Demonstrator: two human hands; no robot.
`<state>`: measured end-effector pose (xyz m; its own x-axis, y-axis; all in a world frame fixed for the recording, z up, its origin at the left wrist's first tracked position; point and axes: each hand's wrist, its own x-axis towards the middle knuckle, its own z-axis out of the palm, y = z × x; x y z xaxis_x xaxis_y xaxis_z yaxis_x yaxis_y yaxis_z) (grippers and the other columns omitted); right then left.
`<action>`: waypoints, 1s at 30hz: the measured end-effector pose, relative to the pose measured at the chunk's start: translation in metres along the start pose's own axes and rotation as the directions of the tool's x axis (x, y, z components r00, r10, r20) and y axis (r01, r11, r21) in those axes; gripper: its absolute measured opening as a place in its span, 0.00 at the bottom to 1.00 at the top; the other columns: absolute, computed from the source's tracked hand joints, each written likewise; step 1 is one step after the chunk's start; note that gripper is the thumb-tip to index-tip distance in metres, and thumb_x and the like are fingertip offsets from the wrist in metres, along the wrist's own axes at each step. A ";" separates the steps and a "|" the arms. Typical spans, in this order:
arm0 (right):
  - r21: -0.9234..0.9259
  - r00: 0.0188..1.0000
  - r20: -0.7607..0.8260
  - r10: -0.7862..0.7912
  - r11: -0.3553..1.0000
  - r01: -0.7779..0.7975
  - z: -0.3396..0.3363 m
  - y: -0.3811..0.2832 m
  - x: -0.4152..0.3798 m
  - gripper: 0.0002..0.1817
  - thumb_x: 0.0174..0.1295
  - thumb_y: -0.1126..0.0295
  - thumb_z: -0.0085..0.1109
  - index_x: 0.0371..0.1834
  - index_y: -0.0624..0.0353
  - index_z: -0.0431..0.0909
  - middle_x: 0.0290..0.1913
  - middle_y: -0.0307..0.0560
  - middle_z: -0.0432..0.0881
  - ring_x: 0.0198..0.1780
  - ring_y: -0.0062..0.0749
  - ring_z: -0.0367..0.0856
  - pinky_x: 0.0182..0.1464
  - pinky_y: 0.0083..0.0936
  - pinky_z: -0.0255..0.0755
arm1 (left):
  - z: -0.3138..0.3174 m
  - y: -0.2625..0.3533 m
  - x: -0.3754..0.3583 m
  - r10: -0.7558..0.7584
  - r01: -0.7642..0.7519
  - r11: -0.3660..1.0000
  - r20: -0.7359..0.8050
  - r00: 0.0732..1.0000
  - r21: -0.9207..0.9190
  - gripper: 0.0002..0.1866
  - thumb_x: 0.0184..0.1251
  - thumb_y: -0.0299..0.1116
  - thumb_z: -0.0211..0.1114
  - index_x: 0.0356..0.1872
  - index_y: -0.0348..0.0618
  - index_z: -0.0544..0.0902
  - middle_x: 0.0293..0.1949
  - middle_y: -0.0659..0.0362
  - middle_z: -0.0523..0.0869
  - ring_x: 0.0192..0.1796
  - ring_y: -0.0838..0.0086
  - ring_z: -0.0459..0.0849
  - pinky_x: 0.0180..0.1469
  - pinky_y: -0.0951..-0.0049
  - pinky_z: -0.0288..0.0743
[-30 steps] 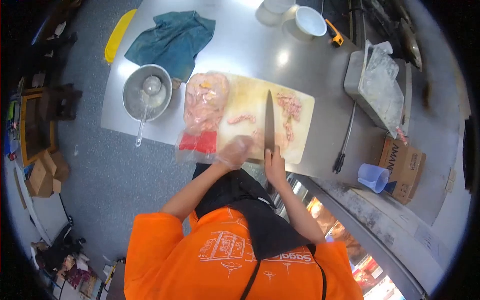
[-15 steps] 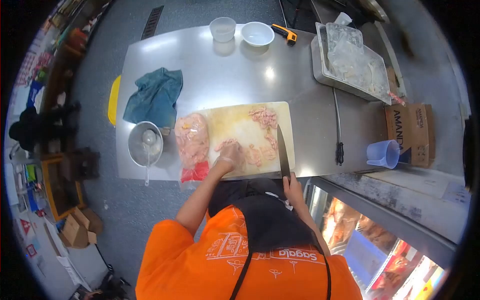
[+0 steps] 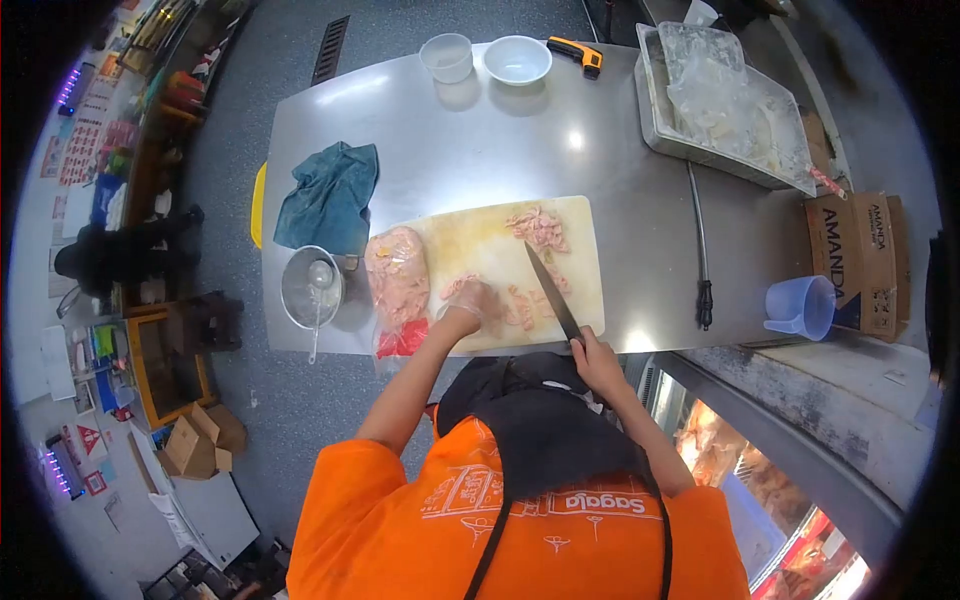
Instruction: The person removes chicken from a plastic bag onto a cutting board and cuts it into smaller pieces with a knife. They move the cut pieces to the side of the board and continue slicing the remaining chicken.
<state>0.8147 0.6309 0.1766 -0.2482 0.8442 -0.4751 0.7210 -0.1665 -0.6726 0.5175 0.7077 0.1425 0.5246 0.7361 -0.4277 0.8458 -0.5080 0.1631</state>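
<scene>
My right hand [image 3: 597, 362] is closed around the handle of a long kitchen knife [image 3: 554, 292]. The blade slants away over the right part of a cutting board [image 3: 455, 240], by the cut meat. My left hand [image 3: 470, 303], in a clear plastic glove, is curled over pale pink raw meat [image 3: 456, 287] on the board; its fingertips are partly hidden. Between the hand and the blade lie meat strips [image 3: 520, 308]. A heap of cut meat [image 3: 538, 229] sits at the board's far right. A clear bag of raw meat [image 3: 397, 275] rests along the left edge.
Left of the bag are a metal bowl [image 3: 300, 290] with a ladle [image 3: 319, 285] and a teal cloth [image 3: 328, 200]. Tubs [image 3: 446, 58], a white bowl [image 3: 517, 62] and a yellow-black thermometer gun [image 3: 577, 55] stand at the far edge. Right: a metal tray [image 3: 735, 172], jug [image 3: 803, 307] and carton [image 3: 860, 265].
The knife has swung so that its tip points further left, over the meat. My left hand stays at the meat. The whole view has shifted slightly.
</scene>
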 end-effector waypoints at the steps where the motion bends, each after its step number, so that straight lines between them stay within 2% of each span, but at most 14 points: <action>1: 0.013 1.000 0.010 -0.006 1.000 0.005 -0.004 -0.004 -0.002 0.17 0.75 0.59 0.47 0.57 0.60 0.67 0.37 0.72 0.83 0.42 0.73 0.80 0.47 0.60 0.71 | -0.014 0.003 -0.010 0.002 -0.002 1.000 0.008 1.000 0.006 0.10 0.58 0.34 0.65 0.29 0.39 0.88 0.30 0.47 0.89 0.34 0.58 0.89 0.39 0.61 0.82; 3: 0.038 1.000 0.020 -0.003 0.999 0.002 -0.008 -0.007 -0.006 0.17 0.75 0.59 0.48 0.57 0.61 0.68 0.37 0.72 0.83 0.42 0.73 0.80 0.46 0.60 0.71 | -0.033 0.010 -0.031 -0.241 0.135 0.829 -0.129 0.962 -0.543 0.11 0.61 0.34 0.62 0.25 0.37 0.85 0.25 0.42 0.84 0.30 0.51 0.85 0.35 0.58 0.79; 7: 0.031 0.999 -0.032 0.020 0.999 -0.019 -0.008 0.002 -0.010 0.17 0.75 0.60 0.47 0.57 0.62 0.68 0.39 0.72 0.83 0.44 0.73 0.80 0.47 0.60 0.71 | -0.071 0.029 -0.050 -0.207 0.048 0.799 -0.201 0.957 -0.599 0.12 0.59 0.35 0.63 0.23 0.35 0.82 0.22 0.40 0.80 0.27 0.48 0.83 0.33 0.56 0.77; 9: 0.054 0.998 -0.048 0.035 0.998 -0.033 -0.008 0.005 -0.012 0.17 0.75 0.61 0.47 0.57 0.62 0.68 0.39 0.72 0.83 0.45 0.73 0.79 0.47 0.60 0.71 | -0.086 0.038 -0.053 -0.129 -0.076 0.662 -0.213 0.968 -0.746 0.12 0.59 0.32 0.63 0.19 0.35 0.79 0.23 0.39 0.80 0.27 0.48 0.83 0.33 0.56 0.76; 10: 0.070 0.998 -0.049 0.046 0.997 -0.042 -0.010 0.005 -0.013 0.17 0.75 0.61 0.47 0.58 0.62 0.68 0.40 0.73 0.82 0.45 0.74 0.79 0.48 0.59 0.70 | -0.089 0.041 -0.049 -0.124 -0.078 0.665 -0.213 0.969 -0.743 0.12 0.59 0.32 0.63 0.19 0.35 0.79 0.23 0.39 0.80 0.27 0.48 0.83 0.33 0.56 0.76; 12: 0.086 0.997 -0.050 0.058 0.995 -0.054 -0.009 0.009 -0.015 0.17 0.75 0.61 0.47 0.58 0.62 0.68 0.41 0.73 0.82 0.46 0.74 0.79 0.48 0.59 0.70 | -0.093 0.046 -0.037 -0.138 0.099 0.720 -0.002 0.990 -0.687 0.08 0.56 0.33 0.69 0.30 0.38 0.84 0.30 0.48 0.87 0.33 0.58 0.87 0.39 0.63 0.79; 15: 0.062 0.993 -0.111 0.029 0.998 -0.022 -0.005 0.014 -0.017 0.18 0.75 0.61 0.47 0.59 0.62 0.68 0.40 0.73 0.82 0.46 0.75 0.78 0.49 0.59 0.70 | -0.079 0.040 -0.013 -0.223 0.072 0.606 -0.082 0.971 -0.793 0.07 0.60 0.28 0.61 0.34 0.35 0.82 0.31 0.42 0.86 0.34 0.50 0.87 0.40 0.59 0.80; 18: 0.065 0.994 -0.095 0.054 0.997 -0.048 -0.012 0.005 -0.017 0.18 0.75 0.61 0.47 0.60 0.62 0.68 0.41 0.73 0.82 0.47 0.75 0.78 0.50 0.60 0.70 | 0.077 -0.014 0.035 -0.001 -0.137 0.949 -0.436 0.900 -0.284 0.11 0.63 0.30 0.60 0.43 0.35 0.83 0.37 0.43 0.88 0.41 0.51 0.88 0.46 0.58 0.82; 19: 0.086 0.993 -0.090 0.071 0.994 -0.063 -0.013 0.001 -0.018 0.18 0.75 0.61 0.47 0.60 0.62 0.68 0.42 0.73 0.82 0.47 0.74 0.78 0.50 0.60 0.70 | 0.068 -0.010 0.037 0.003 -0.142 0.948 -0.441 0.898 -0.284 0.11 0.63 0.30 0.60 0.43 0.35 0.83 0.37 0.43 0.88 0.41 0.51 0.88 0.46 0.58 0.82; 21: 0.106 0.992 -0.087 0.090 0.991 -0.081 -0.014 0.001 -0.019 0.19 0.75 0.60 0.47 0.60 0.61 0.68 0.42 0.73 0.82 0.46 0.74 0.78 0.50 0.60 0.70 | 0.028 0.008 0.035 -0.242 0.210 0.944 -0.099 0.965 -0.256 0.15 0.65 0.33 0.59 0.46 0.34 0.82 0.39 0.42 0.87 0.44 0.51 0.88 0.48 0.57 0.81; 24: 0.140 0.990 -0.105 0.096 0.987 -0.081 -0.007 0.006 -0.020 0.18 0.75 0.60 0.47 0.60 0.62 0.68 0.44 0.72 0.82 0.47 0.74 0.79 0.51 0.59 0.71 | -0.006 0.018 0.028 -0.193 0.198 0.960 0.044 0.980 -0.198 0.15 0.66 0.33 0.57 0.43 0.33 0.84 0.39 0.42 0.87 0.41 0.53 0.88 0.46 0.58 0.82; 27: 0.154 0.986 -0.145 0.085 0.986 -0.062 -0.002 0.007 -0.021 0.18 0.75 0.60 0.47 0.58 0.62 0.68 0.46 0.70 0.83 0.48 0.72 0.79 0.52 0.57 0.71 | -0.022 0.021 0.021 -0.083 0.079 0.992 -0.044 0.996 -0.096 0.14 0.65 0.35 0.57 0.37 0.35 0.87 0.38 0.42 0.88 0.40 0.54 0.88 0.44 0.58 0.82; 28: 0.151 0.986 -0.135 0.093 0.986 -0.072 0.000 0.008 -0.020 0.18 0.76 0.60 0.47 0.57 0.62 0.68 0.47 0.70 0.83 0.49 0.71 0.79 0.53 0.57 0.71 | -0.005 0.016 0.027 -0.086 0.082 0.992 -0.046 0.995 -0.097 0.14 0.65 0.35 0.57 0.37 0.35 0.87 0.38 0.42 0.88 0.40 0.54 0.88 0.44 0.58 0.82; 30: 0.147 0.987 -0.124 0.098 0.986 -0.079 -0.001 0.006 -0.018 0.17 0.76 0.60 0.47 0.57 0.63 0.68 0.48 0.69 0.84 0.51 0.70 0.79 0.54 0.56 0.71 | 0.046 0.003 0.045 -0.066 0.036 0.988 -0.202 0.977 -0.151 0.15 0.65 0.35 0.56 0.32 0.38 0.88 0.39 0.42 0.88 0.41 0.54 0.89 0.45 0.59 0.82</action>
<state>0.8242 0.6151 0.1811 -0.0947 0.8805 -0.4646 0.6354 -0.3058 -0.7091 0.5397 0.7186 0.0832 0.4764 0.8431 -0.2493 0.8690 -0.4082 0.2797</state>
